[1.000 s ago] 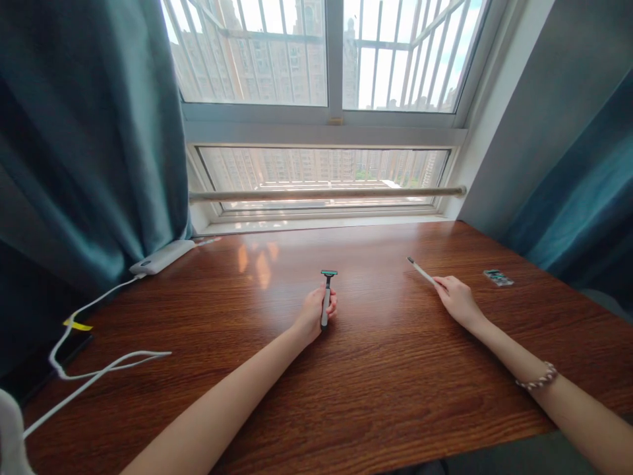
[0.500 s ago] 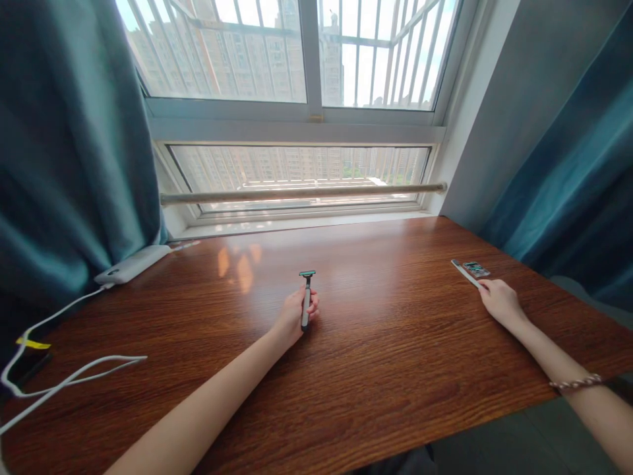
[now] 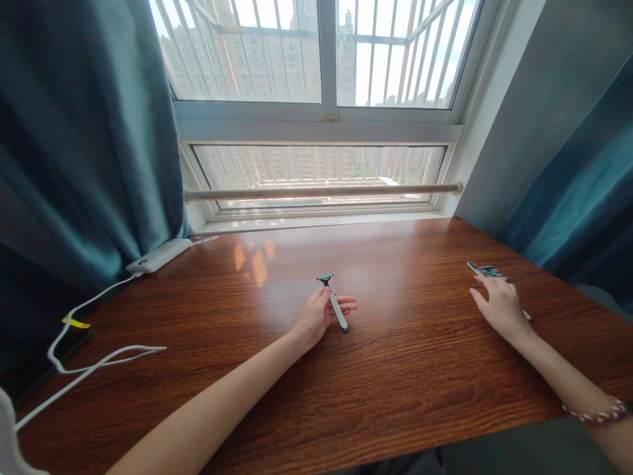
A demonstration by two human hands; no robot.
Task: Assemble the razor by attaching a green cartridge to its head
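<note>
My left hand (image 3: pixel 320 315) holds a razor (image 3: pixel 337 310) with a pale grey handle and a dark green-edged head. Its thumb presses the neck, and the other fingers stretch out behind the handle. To the right, my right hand (image 3: pixel 502 309) is spread low over the table, thumb and fingers apart. Beneath it lies a slim white stick-like thing with a dark tip (image 3: pixel 473 265); the middle is covered by the hand, and I cannot make out its kind. Just behind the fingers is a small clear pack (image 3: pixel 491 271) with dark and green pieces, partly hidden.
The brown wooden table (image 3: pixel 405 369) reaches the window sill. A white power strip (image 3: pixel 161 255) lies at the left by the curtain (image 3: pixel 123 132), its white cable (image 3: pixel 103 359) looping over the table. A metal rail (image 3: pixel 321 192) crosses the window.
My right hand has let go of the white stick-like thing and moved forward over it, fingers spreading. The razor in my left hand has tilted, its handle end swinging right. The view has shifted slightly.
</note>
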